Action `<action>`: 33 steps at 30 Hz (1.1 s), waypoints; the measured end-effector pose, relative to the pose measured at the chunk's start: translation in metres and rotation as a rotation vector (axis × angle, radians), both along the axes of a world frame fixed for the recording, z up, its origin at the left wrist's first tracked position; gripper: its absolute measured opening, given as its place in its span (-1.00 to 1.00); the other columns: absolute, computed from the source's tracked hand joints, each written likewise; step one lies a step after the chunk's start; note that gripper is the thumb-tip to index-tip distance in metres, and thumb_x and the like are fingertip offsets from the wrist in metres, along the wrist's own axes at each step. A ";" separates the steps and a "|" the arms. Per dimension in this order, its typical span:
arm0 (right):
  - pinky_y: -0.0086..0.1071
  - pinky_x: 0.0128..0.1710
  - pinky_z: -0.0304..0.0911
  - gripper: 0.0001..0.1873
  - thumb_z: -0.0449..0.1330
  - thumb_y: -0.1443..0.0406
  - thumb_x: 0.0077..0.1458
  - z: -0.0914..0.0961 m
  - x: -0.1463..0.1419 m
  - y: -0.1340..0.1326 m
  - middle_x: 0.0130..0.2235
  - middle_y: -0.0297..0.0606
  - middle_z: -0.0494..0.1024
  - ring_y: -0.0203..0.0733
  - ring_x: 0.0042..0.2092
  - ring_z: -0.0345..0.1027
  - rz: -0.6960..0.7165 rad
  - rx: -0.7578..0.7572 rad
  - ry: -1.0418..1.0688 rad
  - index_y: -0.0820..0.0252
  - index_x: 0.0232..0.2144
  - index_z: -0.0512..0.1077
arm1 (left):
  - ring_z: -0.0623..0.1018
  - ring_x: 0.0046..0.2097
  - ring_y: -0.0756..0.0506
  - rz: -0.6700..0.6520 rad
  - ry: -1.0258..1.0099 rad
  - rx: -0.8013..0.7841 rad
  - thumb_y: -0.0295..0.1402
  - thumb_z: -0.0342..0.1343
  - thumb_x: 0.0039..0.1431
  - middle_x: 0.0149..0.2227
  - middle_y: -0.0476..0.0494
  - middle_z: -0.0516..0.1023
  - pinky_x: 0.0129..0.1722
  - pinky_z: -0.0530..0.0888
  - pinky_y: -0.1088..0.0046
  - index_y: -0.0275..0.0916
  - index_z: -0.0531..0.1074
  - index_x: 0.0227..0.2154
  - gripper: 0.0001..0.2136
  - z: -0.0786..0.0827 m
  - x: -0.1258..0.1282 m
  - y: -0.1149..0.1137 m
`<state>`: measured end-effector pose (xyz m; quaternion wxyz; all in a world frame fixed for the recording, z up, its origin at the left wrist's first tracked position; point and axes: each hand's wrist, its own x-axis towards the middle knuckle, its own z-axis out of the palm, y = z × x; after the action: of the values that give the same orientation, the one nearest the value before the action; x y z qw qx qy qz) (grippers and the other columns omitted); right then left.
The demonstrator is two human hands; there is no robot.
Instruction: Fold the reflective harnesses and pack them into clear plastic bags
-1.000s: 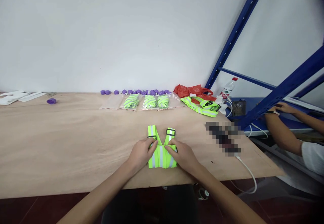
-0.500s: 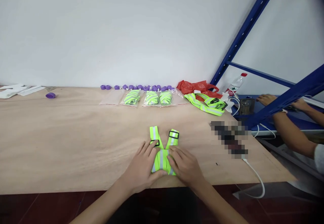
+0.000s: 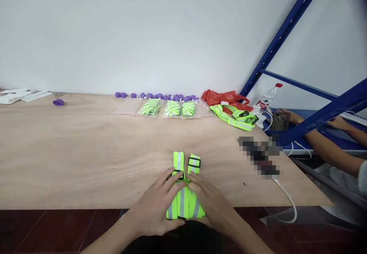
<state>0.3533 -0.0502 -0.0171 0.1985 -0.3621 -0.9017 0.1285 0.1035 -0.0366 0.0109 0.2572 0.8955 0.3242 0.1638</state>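
Note:
A folded fluorescent yellow-green reflective vest [image 3: 182, 202], made of straps with silver stripes and black buckles, lies at the front edge of the table and partly overhangs it. My left hand [image 3: 157, 202] grips its left side, fingers on top and thumb along the lower edge. From the other side my right hand [image 3: 210, 200] holds it, fingers bent over the straps and thumb mostly hidden below. Two strap ends stick up beyond my fingertips, each with a buckle. Part of the fabric is covered by both hands.
Along the wall lie several purple caps [image 3: 150, 96] and clear bags [image 3: 150, 108] with folded vests. A loose vest [image 3: 235, 118], a red plastic bag [image 3: 220, 98] and a bottle [image 3: 269, 95] are at right. Beyond the blue rack frame [image 3: 275, 43] another person's arms [image 3: 329, 147] show.
Both hands have drawn the vest toward me, down to the table's front edge. Its lower end now hangs slightly over, and the two straps stand closer together. The camera view has shifted slightly.

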 end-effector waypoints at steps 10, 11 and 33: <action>-0.26 -0.16 0.42 -0.76 0.17 0.11 0.26 0.024 -0.015 0.018 -0.15 -0.18 0.65 -0.07 -0.15 0.55 -0.321 -0.263 0.356 0.11 -0.18 0.50 | 0.59 -0.14 -0.19 0.073 -0.022 -0.072 -0.04 0.08 0.30 -0.19 -0.13 0.62 -0.16 0.43 0.36 -0.16 0.51 -0.23 -0.70 0.037 0.009 0.051; -0.27 -0.17 0.41 -0.77 0.16 0.12 0.26 0.025 -0.016 0.021 -0.16 -0.19 0.64 -0.07 -0.16 0.54 -0.366 -0.274 0.376 0.11 -0.20 0.50 | 0.59 -0.15 -0.20 0.072 -0.008 -0.055 -0.03 0.06 0.32 -0.21 -0.13 0.63 -0.18 0.41 0.38 -0.16 0.53 -0.26 -0.68 0.038 0.012 0.058; -0.04 0.05 0.29 -0.76 0.04 0.22 0.31 0.007 -0.019 0.072 0.08 -0.03 0.50 0.08 0.13 0.35 -0.527 0.041 0.094 0.14 -0.08 0.44 | 0.53 -0.21 -0.24 0.379 0.008 0.043 -0.21 -0.12 0.35 -0.35 -0.28 0.58 -0.15 0.38 0.24 -0.24 0.45 -0.47 -0.64 0.001 0.048 0.114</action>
<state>0.3340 0.0217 -0.0097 0.2741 -0.5739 -0.7684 0.0708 0.1511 0.0778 0.0116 0.2012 0.8245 0.4843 0.2124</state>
